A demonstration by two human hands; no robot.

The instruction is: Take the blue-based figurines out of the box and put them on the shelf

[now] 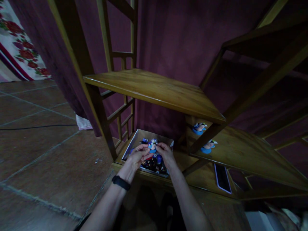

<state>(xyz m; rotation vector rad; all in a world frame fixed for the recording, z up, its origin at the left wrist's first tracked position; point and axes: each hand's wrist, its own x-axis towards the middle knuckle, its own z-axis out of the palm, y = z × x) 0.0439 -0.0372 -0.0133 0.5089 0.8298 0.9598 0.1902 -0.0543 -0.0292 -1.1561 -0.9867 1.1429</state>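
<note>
Between my two hands is a small figurine [153, 147] with a blue base and white and blue parts. My left hand [140, 154], with a dark band on its wrist, pinches it from the left. From the right, the fingers of my right hand [165, 153] close on its other side. Just below them, a shallow cardboard box [143, 134] holds several more small figurines [154, 164], mostly dark, blue and purple. My hands cover part of the box's contents.
The box stands on the bottom board of a wooden shelf unit [154, 91]. Two blue-based figurines [208, 147] stand on a shelf to the right. A phone [222, 178] lies on the lower board. Purple curtain [168, 38] hangs behind; tiled floor [48, 154] spreads left.
</note>
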